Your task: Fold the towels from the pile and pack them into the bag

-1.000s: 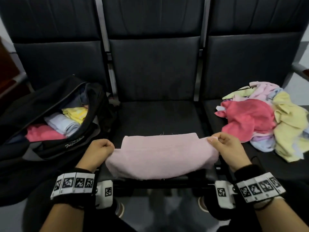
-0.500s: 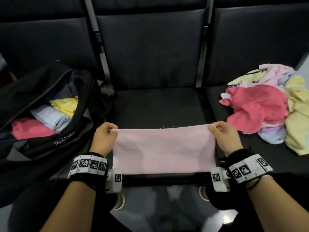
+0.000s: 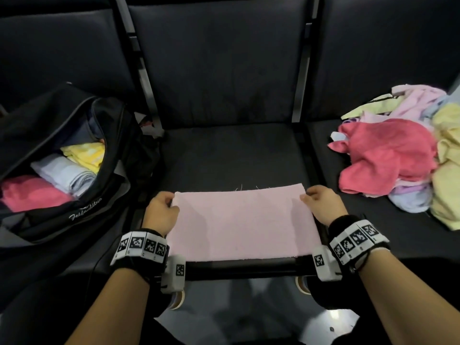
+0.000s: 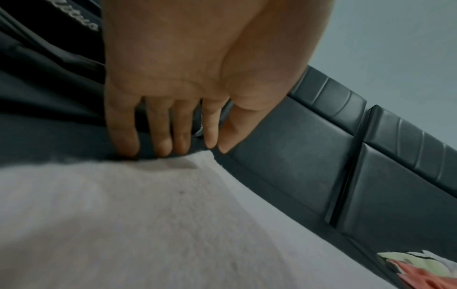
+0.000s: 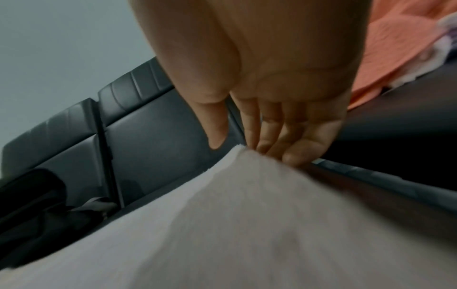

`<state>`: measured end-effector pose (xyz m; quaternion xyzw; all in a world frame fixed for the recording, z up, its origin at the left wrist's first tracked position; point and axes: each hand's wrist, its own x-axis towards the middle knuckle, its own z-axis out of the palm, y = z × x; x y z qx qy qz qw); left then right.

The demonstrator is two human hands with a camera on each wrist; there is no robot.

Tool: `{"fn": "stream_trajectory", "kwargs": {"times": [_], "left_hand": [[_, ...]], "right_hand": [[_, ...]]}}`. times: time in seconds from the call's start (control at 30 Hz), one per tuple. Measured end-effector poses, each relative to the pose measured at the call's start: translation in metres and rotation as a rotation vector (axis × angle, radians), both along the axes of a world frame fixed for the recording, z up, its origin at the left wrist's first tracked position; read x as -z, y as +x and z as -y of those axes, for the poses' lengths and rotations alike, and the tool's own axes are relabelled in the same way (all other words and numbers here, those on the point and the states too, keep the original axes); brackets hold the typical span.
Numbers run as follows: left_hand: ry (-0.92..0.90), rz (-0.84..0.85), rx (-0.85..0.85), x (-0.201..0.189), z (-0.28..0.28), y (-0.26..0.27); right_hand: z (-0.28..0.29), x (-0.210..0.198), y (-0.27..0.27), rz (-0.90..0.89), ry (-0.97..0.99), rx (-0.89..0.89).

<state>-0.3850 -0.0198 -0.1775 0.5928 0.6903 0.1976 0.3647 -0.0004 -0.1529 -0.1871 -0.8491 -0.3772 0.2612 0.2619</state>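
Open black fabric bag [image 3: 74, 170] sits left, partly packed. Your left hand [image 3: 160, 212] and right hand [image 3: 321, 207] each pinch a far corner of the pale pink rectangular towel [image 3: 241, 225], flat on the dark middle seat [image 3: 231, 155]. Keep edges aligned before folding. Loose towel pile [image 3: 403, 155] waits right.

Left hand [image 3: 161, 212] and right hand [image 3: 321, 207] pinch the far corners of a pink towel [image 3: 242, 224] lying flat on the seat [image 3: 234, 155].

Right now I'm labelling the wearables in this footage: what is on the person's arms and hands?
Both forearms and hands are bare. The left wrist and right wrist each wear a black band ringed with white squares bearing black pixel-pattern markers, plus a small white block with one more marker.
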Motion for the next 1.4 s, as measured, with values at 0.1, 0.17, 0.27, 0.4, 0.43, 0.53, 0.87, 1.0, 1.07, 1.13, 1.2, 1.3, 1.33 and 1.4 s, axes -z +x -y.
{"fn": "stream_trajectory", "kwargs": {"times": [0.1, 0.17, 0.27, 0.4, 0.43, 0.53, 0.87, 1.0, 1.07, 1.13, 1.2, 1.3, 1.33, 1.4], "left_hand": [[-0.045, -0.096, 0.067, 0.005, 0.019, -0.008], [-0.051, -0.121, 0.102, 0.007, 0.030, -0.012], [-0.045, -0.141, 0.120, 0.007, 0.039, -0.016], [-0.044, -0.136, 0.143, 0.002, 0.045, -0.011], [-0.050, -0.131, 0.166, 0.001, 0.047, -0.008], [-0.099, -0.089, 0.253, -0.002, 0.054, 0.007], [-0.009, 0.179, 0.183, -0.023, 0.060, 0.025], [-0.211, 0.510, 0.052, -0.031, 0.066, 0.030], [-0.313, 0.619, 0.007, -0.034, 0.067, 0.030], [-0.355, 0.653, -0.029, -0.032, 0.067, 0.029], [-0.323, 0.602, -0.047, -0.027, 0.067, 0.027], [-0.270, 0.502, -0.013, -0.019, 0.066, 0.024], [-0.251, 0.465, 0.015, -0.017, 0.066, 0.024], [-0.211, 0.410, 0.062, -0.016, 0.068, 0.024]], "right_hand": [[0.017, 0.006, -0.011, 0.025, -0.075, -0.039], [0.021, 0.007, -0.019, -0.001, -0.092, -0.025], [0.022, 0.005, -0.024, -0.083, -0.096, -0.005], [0.025, -0.010, -0.016, -0.280, 0.043, 0.097], [0.027, -0.015, -0.011, -0.301, 0.075, 0.136], [0.032, -0.040, -0.002, -0.367, 0.138, 0.186], [0.007, -0.094, -0.096, -0.691, 0.167, -0.072], [-0.015, -0.090, -0.148, -0.659, 0.127, -0.194], [-0.024, -0.083, -0.174, -0.638, 0.119, -0.264], [-0.027, -0.076, -0.194, -0.663, 0.075, -0.291], [-0.024, -0.069, -0.201, -0.698, 0.017, -0.304], [-0.017, -0.058, -0.188, -0.677, 0.001, -0.284], [-0.013, -0.055, -0.180, -0.671, 0.024, -0.273], [-0.006, -0.050, -0.165, -0.633, 0.066, -0.264]]}}
